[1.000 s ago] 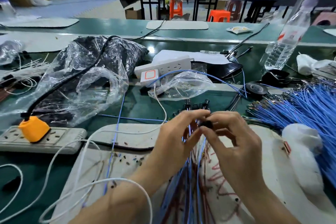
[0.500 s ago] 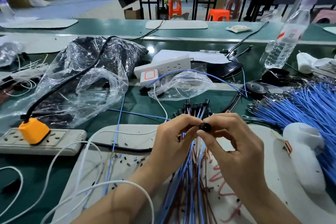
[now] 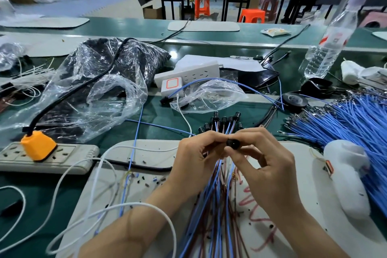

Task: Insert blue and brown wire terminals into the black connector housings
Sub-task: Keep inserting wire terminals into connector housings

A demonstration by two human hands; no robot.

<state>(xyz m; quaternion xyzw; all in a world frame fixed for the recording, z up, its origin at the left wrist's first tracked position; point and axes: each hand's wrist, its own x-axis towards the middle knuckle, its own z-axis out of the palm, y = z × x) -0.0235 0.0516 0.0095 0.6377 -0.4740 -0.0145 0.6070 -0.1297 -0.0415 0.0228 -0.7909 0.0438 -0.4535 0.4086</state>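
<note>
Bordering mat [image 3: 303,184]: power strip [image 3: 69,157], blue wires [image 3: 345,123]

Green bench [image 3: 37,183] bearing white mat [image 3: 150,155]. Left of mat: power strip [image 3: 69,158]. Right: blue wires [image 3: 351,123]. Behind: plastic bag [image 3: 100,90], bottle [image 3: 326,48].

Black housing [image 3: 233,144], blue and brown wires [image 3: 217,205], orange plug [image 3: 38,145]

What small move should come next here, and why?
Probably push a wire terminal into the small round black connector housing pinched by the right hand: the left hand grips the bundle of blue and brown wires right beside it. The terminal tip is hidden.
</note>
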